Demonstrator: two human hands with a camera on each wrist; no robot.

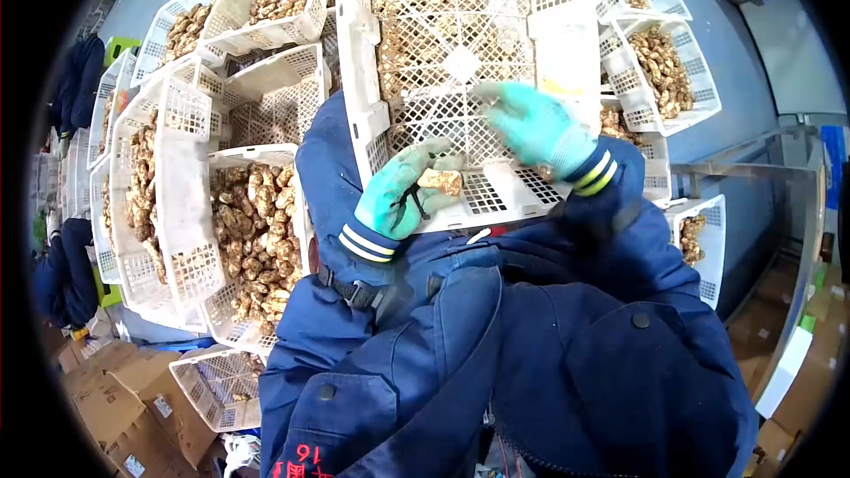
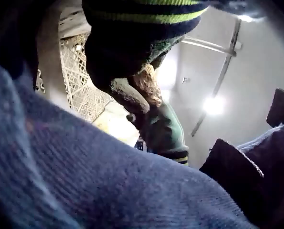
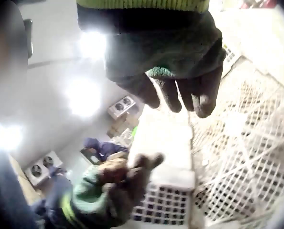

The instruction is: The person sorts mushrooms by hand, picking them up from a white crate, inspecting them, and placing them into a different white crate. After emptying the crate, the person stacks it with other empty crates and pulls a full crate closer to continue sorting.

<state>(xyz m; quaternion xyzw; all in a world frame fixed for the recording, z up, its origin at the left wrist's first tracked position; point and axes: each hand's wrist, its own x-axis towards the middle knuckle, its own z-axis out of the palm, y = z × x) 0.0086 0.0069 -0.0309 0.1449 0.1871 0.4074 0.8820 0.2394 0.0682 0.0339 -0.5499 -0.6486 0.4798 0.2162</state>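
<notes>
The left hand [image 1: 390,199] grips a knobbly root [image 1: 440,181] by the near rim of a white crate [image 1: 354,44], perhaps so crumbs fall inside. The right hand [image 1: 536,124], fingers loosely open and holding nothing, seems kept free beside it. The crate appears propped on the lap; around it, filled baskets [image 1: 190,204] crowd a blue floor [image 1: 730,62], near cardboard boxes [image 1: 111,389].
</notes>
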